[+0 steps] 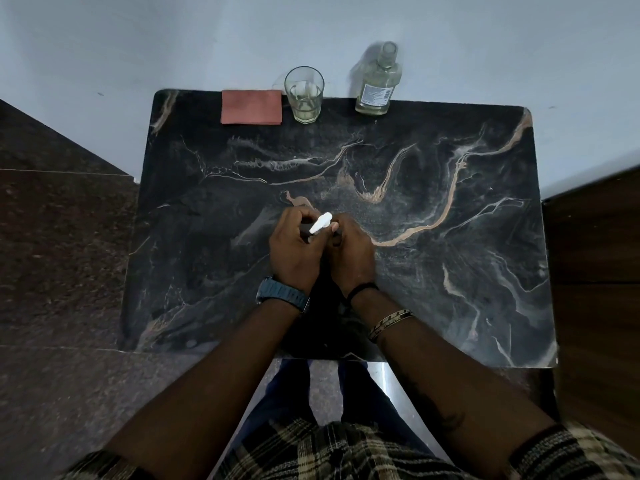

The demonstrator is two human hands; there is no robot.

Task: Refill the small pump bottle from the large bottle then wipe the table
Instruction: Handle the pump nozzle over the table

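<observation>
Between our two hands we see the white plastic pump head (320, 223) of the small pump bottle; the bottle's body is hidden behind our fingers, so we can only suppose it stands upright under them. The pump head is a short white bar, its long axis slanting from lower left to upper right, with the nozzle end pointing up and to the right, away from us. It sits just left of the middle of the worktop.

Our left hand (294, 249) is curled closed around the bottle from the left, fingers wrapped over the top. Our right hand (351, 252) is also curled, its thumb and fingertips pinching at the base of the pump head. The two hands touch each other.

The worktop (433, 237) is a dark marble slab with tan and white veins and rounded corners. Along its far edge stand a folded salmon-pink cloth (251, 107), just beside it a clear drinking glass (304, 95) with a little pale liquid at the bottom, and to the right a large clear bottle (378, 81) with a white label, uncapped, upright, holding a shallow layer of pale liquid. A pale grey wall (173, 36) rises behind, and speckled brown stone floor (62, 237) lies to the left.
</observation>
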